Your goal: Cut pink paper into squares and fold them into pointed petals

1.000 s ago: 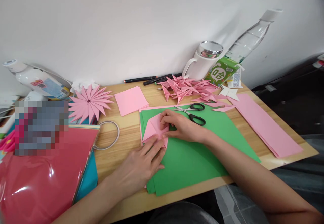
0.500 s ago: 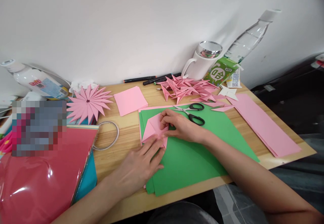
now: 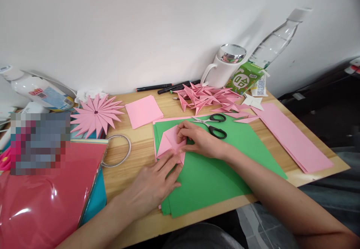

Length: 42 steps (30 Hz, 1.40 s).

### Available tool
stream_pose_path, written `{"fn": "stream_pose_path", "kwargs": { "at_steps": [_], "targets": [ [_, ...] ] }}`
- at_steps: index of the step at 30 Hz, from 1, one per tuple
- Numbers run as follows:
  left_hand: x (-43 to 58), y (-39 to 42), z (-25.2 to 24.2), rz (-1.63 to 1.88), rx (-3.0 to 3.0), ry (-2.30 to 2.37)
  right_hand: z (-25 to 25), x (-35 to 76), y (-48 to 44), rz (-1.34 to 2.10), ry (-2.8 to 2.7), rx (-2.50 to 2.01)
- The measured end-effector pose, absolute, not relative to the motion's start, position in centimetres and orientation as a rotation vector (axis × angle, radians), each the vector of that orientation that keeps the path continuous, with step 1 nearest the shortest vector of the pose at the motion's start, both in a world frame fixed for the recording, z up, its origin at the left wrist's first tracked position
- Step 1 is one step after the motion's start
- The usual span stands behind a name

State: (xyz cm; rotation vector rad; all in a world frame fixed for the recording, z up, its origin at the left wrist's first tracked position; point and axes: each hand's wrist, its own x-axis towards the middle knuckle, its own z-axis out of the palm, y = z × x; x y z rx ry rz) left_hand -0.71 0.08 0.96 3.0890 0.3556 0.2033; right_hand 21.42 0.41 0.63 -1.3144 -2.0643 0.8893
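Note:
A partly folded piece of pink paper (image 3: pixel 165 144) lies on a stack of green paper sheets (image 3: pixel 222 166). My left hand (image 3: pixel 153 181) rests on the paper's lower edge, its fingers stretched out flat. At the paper's right side my right hand (image 3: pixel 197 140) has its fingers curled, pinching the sheet; its fingertips partly hide the fold. Just beyond the right hand, black-handled scissors (image 3: pixel 216 131) lie with their blades partly apart on the green sheets.
Farther back are a pink paper star (image 3: pixel 96 112), pink squares (image 3: pixel 144 111) and folded pink pieces (image 3: pixel 208 97). A white mug (image 3: pixel 223 71), green carton (image 3: pixel 244 78) and bottle (image 3: pixel 274 44) stand at the wall. Tape (image 3: pixel 129 149) lies left, pink strips (image 3: pixel 295 138) right.
The whole view has shifted very slightly. Both hands and the pink paper keep practically the same position and pose.

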Motion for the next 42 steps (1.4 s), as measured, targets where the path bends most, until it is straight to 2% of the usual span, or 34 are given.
{"fn": "stream_pose_path", "kwargs": {
  "at_steps": [7,15,26,42],
  "targets": [
    [-0.6,0.1,1.0,0.275,3.05,0.337,0.6,21.6,0.4,0.9,-2.094,-1.28],
    [-0.4,0.0,1.1,0.241,3.114,0.366,0.6,22.0,0.6,0.655,-2.256,-1.279],
    [-0.5,-0.3,0.4,0.198,3.147,0.354,1.5,22.4,0.6,0.741,-2.306,-1.229],
    [-0.7,-0.3,0.6,0.197,3.195,0.32,0.8,24.0,1.6,0.675,-2.099,-1.417]
  ]
}}
